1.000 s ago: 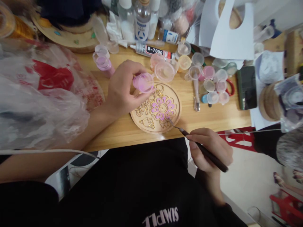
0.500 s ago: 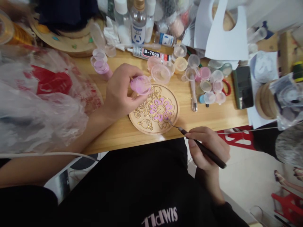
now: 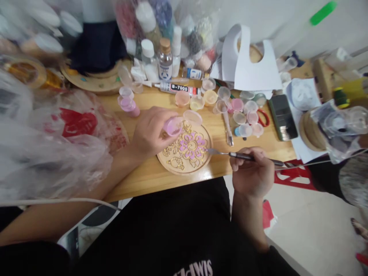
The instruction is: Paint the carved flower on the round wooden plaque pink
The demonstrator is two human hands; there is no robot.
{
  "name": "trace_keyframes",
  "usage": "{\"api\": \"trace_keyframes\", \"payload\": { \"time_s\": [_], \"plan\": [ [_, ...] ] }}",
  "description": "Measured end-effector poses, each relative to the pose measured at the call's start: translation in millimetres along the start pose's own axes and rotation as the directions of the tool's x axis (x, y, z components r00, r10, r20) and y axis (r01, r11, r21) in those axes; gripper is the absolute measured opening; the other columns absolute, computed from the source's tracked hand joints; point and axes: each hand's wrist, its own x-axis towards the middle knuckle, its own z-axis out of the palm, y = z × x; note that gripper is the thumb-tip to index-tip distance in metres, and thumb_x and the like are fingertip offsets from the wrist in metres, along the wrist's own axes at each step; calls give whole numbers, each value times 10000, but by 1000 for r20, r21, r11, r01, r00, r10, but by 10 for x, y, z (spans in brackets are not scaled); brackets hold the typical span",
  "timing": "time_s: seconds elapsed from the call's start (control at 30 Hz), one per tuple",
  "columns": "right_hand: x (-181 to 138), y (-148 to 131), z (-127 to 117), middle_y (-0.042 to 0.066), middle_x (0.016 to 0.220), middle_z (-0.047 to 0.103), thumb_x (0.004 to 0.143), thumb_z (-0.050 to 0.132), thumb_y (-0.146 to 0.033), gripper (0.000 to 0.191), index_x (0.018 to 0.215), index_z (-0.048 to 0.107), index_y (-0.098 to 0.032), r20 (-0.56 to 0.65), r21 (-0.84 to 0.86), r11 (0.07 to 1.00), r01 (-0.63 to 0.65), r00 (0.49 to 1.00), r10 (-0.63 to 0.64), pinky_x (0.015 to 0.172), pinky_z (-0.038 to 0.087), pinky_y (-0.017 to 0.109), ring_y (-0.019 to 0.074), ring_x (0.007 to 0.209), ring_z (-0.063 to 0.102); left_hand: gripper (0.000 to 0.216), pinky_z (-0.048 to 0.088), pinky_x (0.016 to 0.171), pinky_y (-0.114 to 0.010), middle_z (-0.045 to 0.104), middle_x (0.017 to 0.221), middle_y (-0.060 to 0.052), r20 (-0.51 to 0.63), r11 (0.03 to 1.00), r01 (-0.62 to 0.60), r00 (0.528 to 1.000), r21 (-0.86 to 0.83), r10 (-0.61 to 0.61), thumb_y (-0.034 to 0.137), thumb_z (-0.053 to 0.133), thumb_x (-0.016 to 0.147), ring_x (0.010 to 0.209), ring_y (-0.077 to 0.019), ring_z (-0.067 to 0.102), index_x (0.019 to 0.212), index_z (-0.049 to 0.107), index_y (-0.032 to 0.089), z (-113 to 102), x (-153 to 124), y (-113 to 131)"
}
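A round wooden board [image 3: 189,168] lies near the table's front edge, with gold outlines and a flower [image 3: 192,145] whose petals are filled with pinkish purple. My left hand [image 3: 153,130] is closed around a small clear cup [image 3: 173,126] with purple stuff in it, held tilted above the board's upper left. The cup's round lid [image 3: 192,117] hangs open over the board. My right hand [image 3: 253,170] grips the dark handle of a small palette knife [image 3: 241,155]. Its metal blade points left, with the tip at the flower's right petals.
Several small lidded cups [image 3: 237,105] stand behind and right of the board, near a clear-handled pen [image 3: 228,130] and a phone [image 3: 283,117]. A B-7000 glue tube [image 3: 178,89] and bottles [image 3: 165,59] are at the back. Plastic bags [image 3: 74,149] cover the left side.
My right hand has turned the palette knife from a steep slant to nearly level, its tip shifting up along the petals. My head view has tilted up. The left hand still holds the cup.
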Motion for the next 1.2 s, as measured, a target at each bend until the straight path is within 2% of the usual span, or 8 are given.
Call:
{"api": "trace_keyframes", "payload": {
  "time_s": [0.2,0.33,0.53,0.67,0.8,0.9,1.03,1.2],
  "plan": [
    [-67,-139,380,-44,642,649,940,691,-274,144,806,673,-225,-59,-68,993,101,993,-105,387,429,246,119,420,587,271,622,608,-401,777,922,-27,-37,1000,-25,999,-14,24,299,740,950,783,-240,758,1188,611,284,11,66,-8],
    [-144,-194,567,-33,679,702,994,712,-334,140,902,700,-229,69,-189,973,135,990,-124,510,581,279,153,554,716,265,574,512,-407,758,861,-27,-91,993,-118,989,-23,115,350,741,937,704,-232,718,1172,637,283,24,79,-56],
    [-108,-202,685,-26,788,772,1010,706,-267,50,973,713,-234,213,-303,924,234,961,-173,584,610,244,123,638,738,317,573,664,-479,755,971,-6,-16,998,-66,998,-2,66,360,679,986,816,-247,738,1290,588,344,13,5,-66],
    [-50,-214,709,-25,817,782,1007,707,-257,44,968,708,-236,272,-347,894,282,943,-193,565,591,229,109,624,718,265,550,629,-474,763,953,-4,-42,996,-86,995,32,87,391,676,992,789,-242,725,1243,598,354,48,-9,-67],
    [-7,-200,714,-43,716,738,1019,688,-271,104,927,702,-223,271,-314,922,227,952,-142,520,541,206,98,587,696,169,549,611,-432,754,919,0,-78,992,-120,989,46,123,386,676,1012,773,-206,720,1153,624,310,84,21,-66],
    [12,-153,715,-39,687,738,1020,696,-337,181,888,698,-213,220,-243,964,109,974,-54,504,538,205,98,560,697,159,554,621,-401,746,914,-3,-83,992,-114,990,45,117,402,673,1039,772,-198,720,1145,621,296,73,34,-47],
    [35,-94,726,-26,643,736,989,732,-460,302,824,687,-212,130,-161,985,-65,988,87,444,512,202,110,515,699,239,578,742,-392,755,981,-2,10,999,-37,999,9,37,418,703,1049,854,-214,737,1227,591,305,6,13,-24],
    [77,-75,747,-34,586,720,934,789,-521,361,776,670,-219,108,-67,989,-132,985,138,428,540,217,121,470,690,291,560,791,-392,758,1019,17,67,1000,-4,998,-2,4,459,714,1040,880,-219,739,1260,565,341,-36,-23,-30]
  ]
}}
